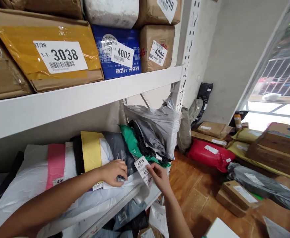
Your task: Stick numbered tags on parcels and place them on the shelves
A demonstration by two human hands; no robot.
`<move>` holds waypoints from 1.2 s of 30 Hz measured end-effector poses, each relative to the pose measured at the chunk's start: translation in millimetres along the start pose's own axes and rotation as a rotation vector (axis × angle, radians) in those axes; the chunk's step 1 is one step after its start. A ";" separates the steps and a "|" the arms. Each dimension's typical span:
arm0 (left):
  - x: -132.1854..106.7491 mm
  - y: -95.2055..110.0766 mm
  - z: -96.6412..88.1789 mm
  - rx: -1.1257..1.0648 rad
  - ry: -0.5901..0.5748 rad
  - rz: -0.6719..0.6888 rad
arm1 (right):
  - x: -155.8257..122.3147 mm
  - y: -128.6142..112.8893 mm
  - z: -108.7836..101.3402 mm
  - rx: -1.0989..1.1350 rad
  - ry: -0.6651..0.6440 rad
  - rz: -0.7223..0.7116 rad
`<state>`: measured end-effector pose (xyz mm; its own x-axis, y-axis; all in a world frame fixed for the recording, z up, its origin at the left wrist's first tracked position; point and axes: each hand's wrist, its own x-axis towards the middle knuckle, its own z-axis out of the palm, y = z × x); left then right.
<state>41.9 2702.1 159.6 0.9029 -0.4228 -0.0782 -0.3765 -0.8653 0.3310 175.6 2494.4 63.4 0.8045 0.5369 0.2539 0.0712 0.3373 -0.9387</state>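
My left hand (pixel 114 172) rests with curled fingers on a dark grey plastic parcel bag (pixel 119 148) on the lower shelf, gripping its edge. My right hand (pixel 160 177) pinches a white label (pixel 143 170) printed 4010 that hangs from the bags. Beside them lie a green bag (pixel 131 140), a yellow-and-black bag (pixel 91 150) and a white bag with a pink stripe (pixel 55 162).
The white shelf board (pixel 85 96) above carries boxes labelled 3038 (pixel 60 56), 4002 (pixel 121 54) and 4005 (pixel 157 53). On the wooden floor to the right lie a red parcel (pixel 209 153), cardboard boxes (pixel 276 148) and grey bags (pixel 259 183). A window is at far right.
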 end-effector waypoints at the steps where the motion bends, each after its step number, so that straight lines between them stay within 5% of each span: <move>1: -1.2 -0.6 0.7 -0.079 0.004 -0.033 | -6.2 0.1 6.9 0.015 -0.036 -0.013; 4: -0.2 -3.6 4.5 -0.269 0.115 -0.218 | -18.3 9.5 37.1 0.108 -0.135 0.024; 8: 7.4 -7.6 7.7 -0.421 0.232 -0.393 | -22.2 32.9 69.3 0.155 -0.045 0.142; 17: 15.5 3.6 15.0 -0.328 0.424 -0.510 | -26.0 48.7 80.6 0.066 0.144 0.164; 24: 18.3 -1.3 16.5 -0.104 0.428 -0.524 | -29.1 46.8 88.7 0.046 0.119 0.148; 32: 23.8 7.6 21.6 0.297 0.282 -0.598 | -26.0 48.9 91.9 -0.010 0.226 0.126; 36: 27.2 10.1 25.6 0.463 0.242 -0.641 | -32.1 51.6 91.4 0.032 0.162 0.138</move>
<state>57.4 2675.0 136.7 0.9713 0.2149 0.1023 0.2275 -0.9646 -0.1337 99.6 2565.2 28.1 0.8898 0.4493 0.0803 -0.0631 0.2954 -0.9533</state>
